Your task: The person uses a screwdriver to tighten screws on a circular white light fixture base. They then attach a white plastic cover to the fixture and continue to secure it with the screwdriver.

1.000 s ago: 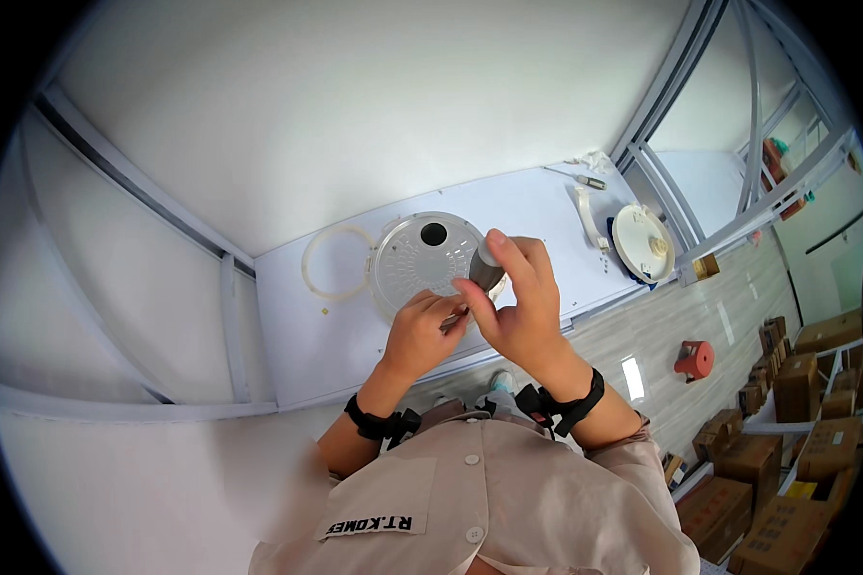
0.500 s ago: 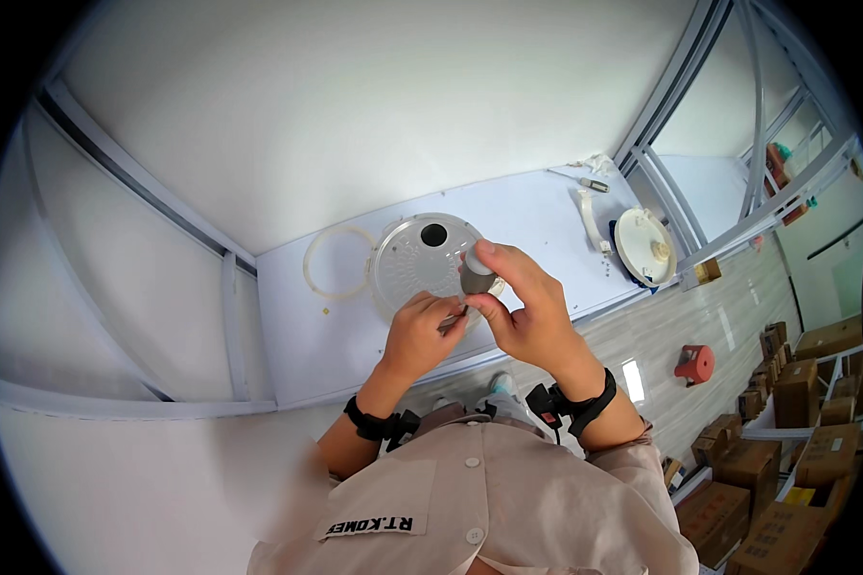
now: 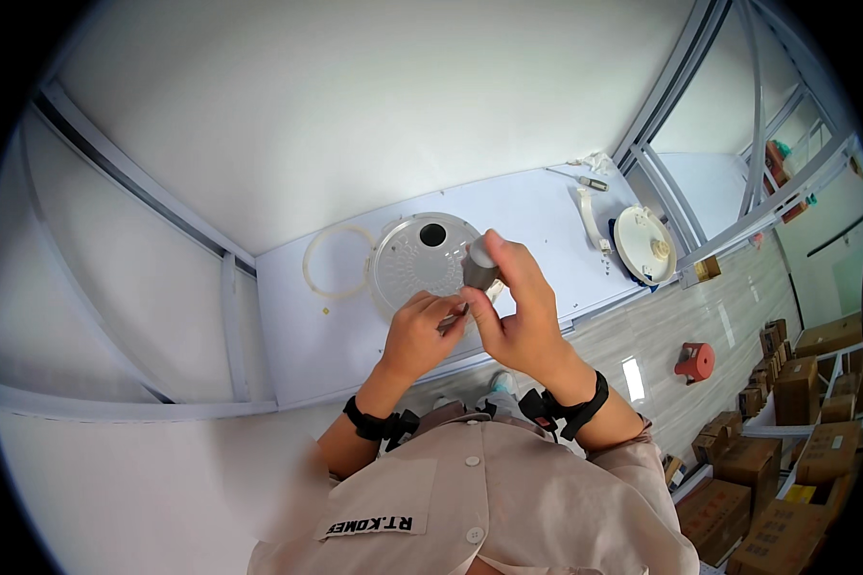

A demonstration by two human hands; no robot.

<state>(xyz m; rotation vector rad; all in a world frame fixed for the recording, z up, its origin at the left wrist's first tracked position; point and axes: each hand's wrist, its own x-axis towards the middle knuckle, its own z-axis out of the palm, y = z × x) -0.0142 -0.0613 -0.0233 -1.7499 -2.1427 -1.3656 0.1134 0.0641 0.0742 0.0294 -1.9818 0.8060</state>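
Note:
A screwdriver with a thick grey handle (image 3: pixel 479 268) is upright in my right hand (image 3: pixel 525 311), thumb and fingers closed round it. Close beside it, my left hand (image 3: pixel 416 335) has its fingertips pinched together at the screwdriver's lower end; what they hold is hidden. Both hands are over the near right edge of a round silver metal lid plate (image 3: pixel 408 264) with one dark round hole. A pale thin sealing ring (image 3: pixel 307 264) lies flat to the left of the plate.
The white table (image 3: pixel 297 359) also bears a round cream lid (image 3: pixel 638 240), a curved white handle strip (image 3: pixel 588 216), another screwdriver (image 3: pixel 593 183) and several small screws at the right. Metal frame bars flank the table. A red stool (image 3: pixel 695 361) and cardboard boxes (image 3: pixel 796 388) stand beyond its right side.
My right hand has turned slightly round the screwdriver handle, its wrist shifting a little left. The left hand and the metal lid plate stay in place.

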